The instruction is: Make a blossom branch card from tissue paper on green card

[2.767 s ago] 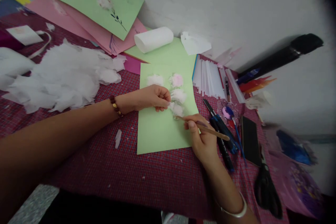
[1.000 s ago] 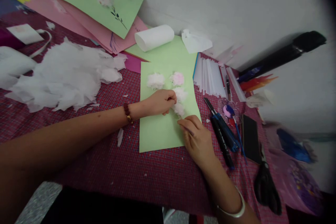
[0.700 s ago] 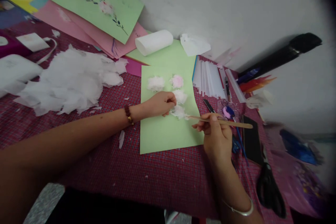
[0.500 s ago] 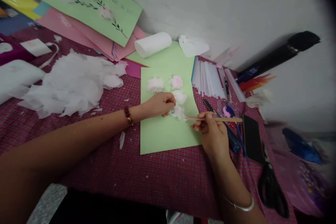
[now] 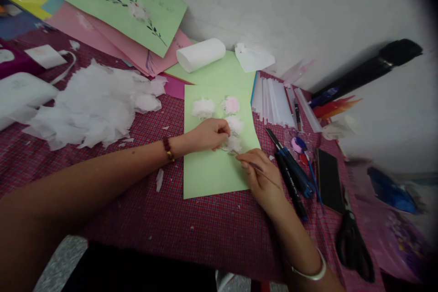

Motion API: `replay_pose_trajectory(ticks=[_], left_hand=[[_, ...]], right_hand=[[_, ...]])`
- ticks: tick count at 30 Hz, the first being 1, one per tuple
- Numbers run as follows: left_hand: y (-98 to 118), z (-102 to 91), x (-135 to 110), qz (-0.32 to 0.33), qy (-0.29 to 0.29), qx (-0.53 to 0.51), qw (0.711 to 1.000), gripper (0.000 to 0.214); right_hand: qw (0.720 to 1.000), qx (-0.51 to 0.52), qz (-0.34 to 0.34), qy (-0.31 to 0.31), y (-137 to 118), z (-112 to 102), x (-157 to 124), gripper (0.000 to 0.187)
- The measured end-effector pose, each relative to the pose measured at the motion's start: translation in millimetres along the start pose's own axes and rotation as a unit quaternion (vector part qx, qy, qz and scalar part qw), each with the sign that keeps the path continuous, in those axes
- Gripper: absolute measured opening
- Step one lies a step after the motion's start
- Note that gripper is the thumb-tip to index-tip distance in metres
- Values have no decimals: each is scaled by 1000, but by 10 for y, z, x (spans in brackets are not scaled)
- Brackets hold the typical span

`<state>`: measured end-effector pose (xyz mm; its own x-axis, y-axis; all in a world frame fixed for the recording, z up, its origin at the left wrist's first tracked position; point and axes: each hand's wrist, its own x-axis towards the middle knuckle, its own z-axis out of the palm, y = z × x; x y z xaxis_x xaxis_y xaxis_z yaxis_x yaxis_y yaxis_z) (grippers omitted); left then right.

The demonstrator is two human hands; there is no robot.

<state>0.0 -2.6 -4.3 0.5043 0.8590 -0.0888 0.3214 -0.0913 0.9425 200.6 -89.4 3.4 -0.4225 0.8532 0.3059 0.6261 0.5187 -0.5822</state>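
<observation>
A light green sheet of paper (image 5: pixel 208 173) lies on the table with several ruffled tissue paper flowers on it, one of them pink (image 5: pixel 231 105). My left hand (image 5: pixel 210 136) rests over the sheet, fingers pinched at the edge of the lowest white flower (image 5: pixel 234 144); whatever is between the fingertips is hidden. In my right hand (image 5: pixel 262 175), a thin wooden stick (image 5: pixel 257 167) is gripped like a pen, its tip at the lower edge of that same flower.
To the left, a heap of torn white tissue (image 5: pixel 99 105) spreads over the checked cloth. A paper roll (image 5: pixel 201 54) lies behind the sheet. On the right are a box cutter (image 5: pixel 290 166), a black marker (image 5: pixel 290 187), a dark phone-like slab (image 5: pixel 329 180) and scissors (image 5: pixel 354 242).
My right hand has moved left and slightly up, closer to the lowest flower, and the stick has tilted from nearly level to slanting. My left hand stays nearly where it was.
</observation>
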Motion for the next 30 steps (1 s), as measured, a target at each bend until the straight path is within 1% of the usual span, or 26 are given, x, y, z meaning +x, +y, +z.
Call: replay_pose_trajectory(ticks=[2,5,7,8,10,11,13,14,16,17,19,21,22,24,25,27,30], left_hand=[[-4,0,2,1,-2,1,1000,7],[0,1,-4,5,-2,11,1000,7],[2,4,-10,14,-1,21,1000,7],[3,5,-12,19,-1,25,999,7],[4,2,-15,26,-7,27,999,8],[7,-4,-14,23,-11,25,999,8],[20,-28,-10,5,-20,22,1000,8],[30,-45,-9,-7,-26,23,999,7],[59,-77,-13,-21,-48,39,998,8],[75,-88,-22,-16,-60,62,996,12],[102,-87,-54,26,-75,142,987,21],[111,-56,-99,85,-72,234,966,23],[107,-34,-119,106,-68,269,955,20],[80,9,-140,122,-63,300,944,11],[62,26,-138,120,-56,298,945,11],[27,44,-110,105,-30,270,957,13],[-1,44,-46,65,9,210,976,12]], right_hand=[[998,-54,-15,-37,-33,6,1,20],[985,-137,-41,-98,-104,17,0,20],[978,-163,-44,-121,-145,9,-2,20],[979,-157,-40,-126,-160,-5,-3,20],[989,-100,-22,-109,-171,-56,-9,20],[995,-56,-7,-85,-165,-89,-12,20],[998,34,39,-17,-135,-150,-20,18],[995,76,67,22,-111,-171,-23,17],[977,152,124,86,-51,-183,-25,18],[965,187,147,108,-18,-175,-24,19],[942,246,181,137,50,-140,-20,22],[926,287,200,144,108,-99,-17,23],[921,299,204,143,128,-81,-17,23],[918,311,206,134,147,-55,-16,23],[919,311,205,130,145,-46,-14,24],[926,300,198,118,121,-34,-3,25],[941,271,178,96,70,-20,26,26]])
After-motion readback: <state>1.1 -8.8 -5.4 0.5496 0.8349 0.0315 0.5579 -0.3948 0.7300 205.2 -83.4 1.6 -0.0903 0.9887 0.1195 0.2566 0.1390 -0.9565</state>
